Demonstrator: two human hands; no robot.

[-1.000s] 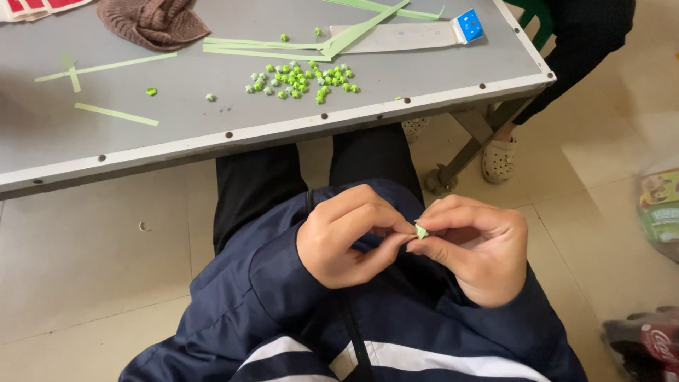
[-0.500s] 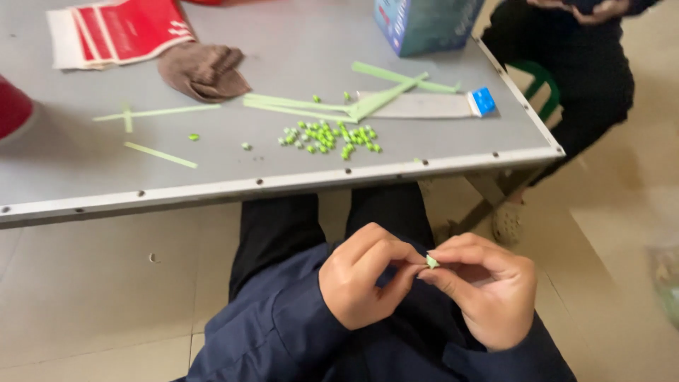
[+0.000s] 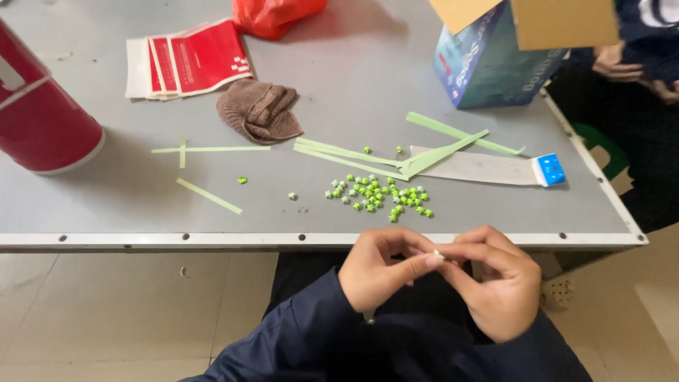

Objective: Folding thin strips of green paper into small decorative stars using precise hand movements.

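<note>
My left hand (image 3: 380, 274) and my right hand (image 3: 497, 288) meet in front of the table edge, both pinching one tiny pale green paper star (image 3: 439, 255) between the fingertips. On the grey table (image 3: 106, 205) just beyond lies a pile of several small green paper stars (image 3: 375, 194). Long green paper strips (image 3: 382, 157) lie behind the pile, and more strips (image 3: 208, 195) lie to the left.
A red cylinder (image 3: 42, 117) stands at the left edge. Red and white packets (image 3: 187, 60), a brown knitted cloth (image 3: 259, 111), a red bag (image 3: 276, 13), a blue box (image 3: 488, 60) and a white strip with a blue end (image 3: 549, 170) are on the table. Another person's hands (image 3: 622, 67) are at far right.
The view has tilted up, showing more of the table's far side. My hands stay together on the small star and now sit closer to the table edge.
</note>
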